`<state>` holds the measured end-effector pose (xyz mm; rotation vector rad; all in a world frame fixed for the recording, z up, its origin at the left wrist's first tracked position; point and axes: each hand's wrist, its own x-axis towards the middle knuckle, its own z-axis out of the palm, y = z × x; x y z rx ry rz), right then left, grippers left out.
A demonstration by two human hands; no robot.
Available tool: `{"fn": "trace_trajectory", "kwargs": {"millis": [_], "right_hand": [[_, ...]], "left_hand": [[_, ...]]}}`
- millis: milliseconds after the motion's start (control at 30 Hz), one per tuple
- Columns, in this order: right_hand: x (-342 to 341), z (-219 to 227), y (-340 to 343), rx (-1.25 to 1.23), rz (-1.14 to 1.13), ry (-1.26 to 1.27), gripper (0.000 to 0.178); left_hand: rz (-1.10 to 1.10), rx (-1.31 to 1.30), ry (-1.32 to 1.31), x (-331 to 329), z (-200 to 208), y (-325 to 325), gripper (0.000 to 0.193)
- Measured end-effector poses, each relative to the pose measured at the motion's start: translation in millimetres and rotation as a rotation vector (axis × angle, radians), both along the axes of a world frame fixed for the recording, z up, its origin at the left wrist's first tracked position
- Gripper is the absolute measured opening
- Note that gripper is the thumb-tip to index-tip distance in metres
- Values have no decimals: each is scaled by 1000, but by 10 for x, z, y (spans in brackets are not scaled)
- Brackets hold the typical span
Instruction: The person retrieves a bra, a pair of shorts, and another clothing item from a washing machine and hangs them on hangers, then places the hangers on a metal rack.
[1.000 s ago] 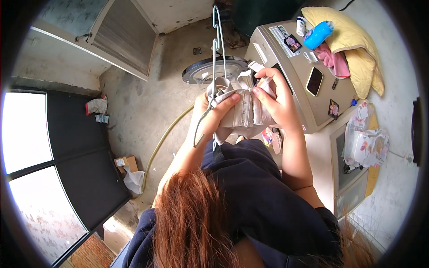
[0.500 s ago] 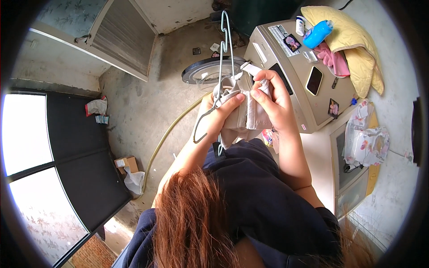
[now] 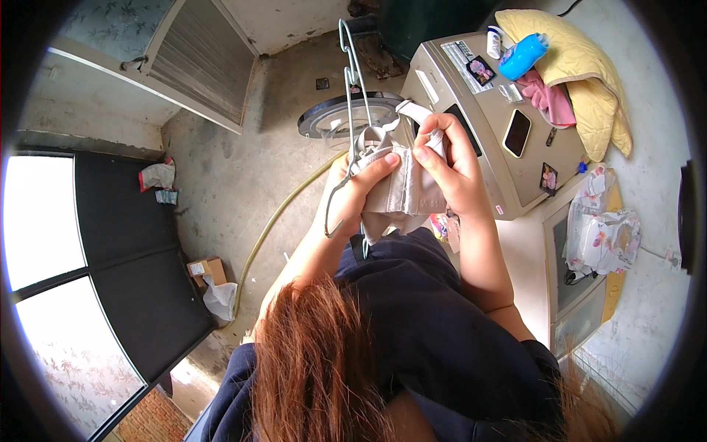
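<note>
A pale beige bra is held up in front of my chest, its light strap looping above it. My left hand is closed on the left part of the bra, thumb lying along its top edge. A pale wire hanger rises past that same hand, and its bent lower end curves over my wrist. My right hand pinches the right part of the cloth between thumb and fingers. The fingers behind the fabric are hidden.
Ahead to the right stands a washing machine with its round door swung out. On its top lie a phone, a blue bottle, pink gloves and a yellow quilted cover. A hose curves across the floor.
The hanger's upper end has tilted to the left. Both hands keep their hold on the bra, and its middle seam has shifted slightly.
</note>
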<state>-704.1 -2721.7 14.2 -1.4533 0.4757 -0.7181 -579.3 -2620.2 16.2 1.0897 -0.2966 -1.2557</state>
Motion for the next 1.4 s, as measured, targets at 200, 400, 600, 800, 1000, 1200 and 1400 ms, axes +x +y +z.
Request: {"fn": "trace_trajectory", "kwargs": {"millis": [200,400,600,800,1000,1200,1400], "right_hand": [[15,18,-44,-60,26,11,19],[10,84,-91,31,106,88,20],[-17,97,-122,-12,162,84,27],[-9,82,-99,-18,129,90,36],[-11,133,-107,-38,235,179,44],[-10,126,-143,-114,250,207,41],[13,162,-139,-79,288,244,43]], "left_hand": [[-7,6,50,43,-101,2,29],[6,3,-40,49,-41,-4,31],[56,63,-231,78,-38,6,33],[40,81,-280,117,-127,-15,33],[22,89,-514,121,-73,-20,25],[29,9,-720,101,-138,-56,22],[38,71,-479,101,-183,-66,23]]}}
